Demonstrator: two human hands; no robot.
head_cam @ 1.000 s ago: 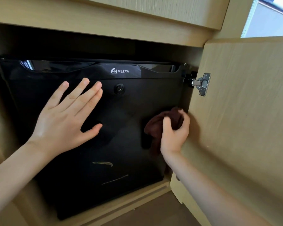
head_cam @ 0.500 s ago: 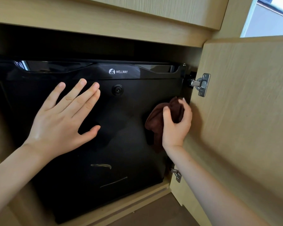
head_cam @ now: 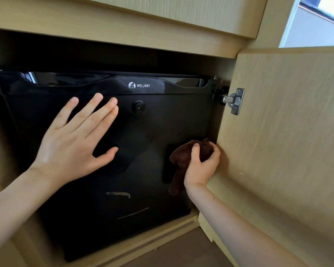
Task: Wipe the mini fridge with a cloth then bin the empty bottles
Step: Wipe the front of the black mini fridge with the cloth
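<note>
- The mini fridge (head_cam: 152, 132) is sitting inside a pale wood-grain cabinet recess. Its flat, rectangular black door is glossy and throwing back dim reflections.
- The left hand (head_cam: 71, 143) is lying flat on the upper left of the fridge door. The fingers are straight and slightly fanned, the thumb is splayed out below, and it is gripping nothing.
- The right hand (head_cam: 201, 166) is curling round a dark brown cloth (head_cam: 181, 157), with the thumb pinning it from the front. It is pressing the bunched wad against the right edge of the fridge door, about mid-height.
- The cloth is looking soft and plush, crumpled at the top, with a loose tail hanging below the fist against the door.
- A small round keyhole lock (head_cam: 137, 106) is sitting near the top centre of the fridge door, just right of the left hand's fingertips.
- Above it, a shiny curved trim band is carrying a white WELLWAY logo (head_cam: 139, 85).
- Two pale streaks (head_cam: 118, 194) are showing low on the fridge door, one short and curved, one thin and slanted.
- Right of the fridge, the cabinet door (head_cam: 287, 141) is standing swung open in matte light wood grain. A metal hinge (head_cam: 234, 101) is sitting beside the fridge's top right corner.
- Below the fridge, a stepped wooden sill (head_cam: 143, 245) is running along the base.
</note>
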